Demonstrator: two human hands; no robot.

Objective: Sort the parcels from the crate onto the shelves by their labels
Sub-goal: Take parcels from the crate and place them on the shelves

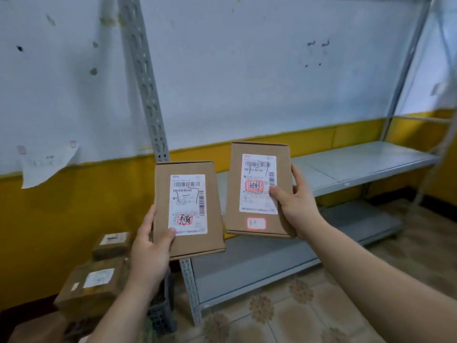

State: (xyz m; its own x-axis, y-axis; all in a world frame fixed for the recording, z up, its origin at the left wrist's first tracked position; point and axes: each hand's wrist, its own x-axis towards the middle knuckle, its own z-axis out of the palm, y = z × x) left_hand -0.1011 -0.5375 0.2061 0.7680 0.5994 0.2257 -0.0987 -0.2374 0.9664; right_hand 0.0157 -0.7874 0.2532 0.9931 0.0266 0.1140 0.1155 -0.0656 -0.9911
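My left hand (148,253) grips the first parcel (188,243) at its lower left edge, with the thumb on the white label. My right hand (294,206) grips the second parcel (257,144) at its right edge, thumb also on the label. Both are held upright in the air, side by side, close together. Behind my right hand is the grey shelf (358,162). Below my left hand is a dark crate (160,315), and left of it lie stacked brown boxes (91,288).
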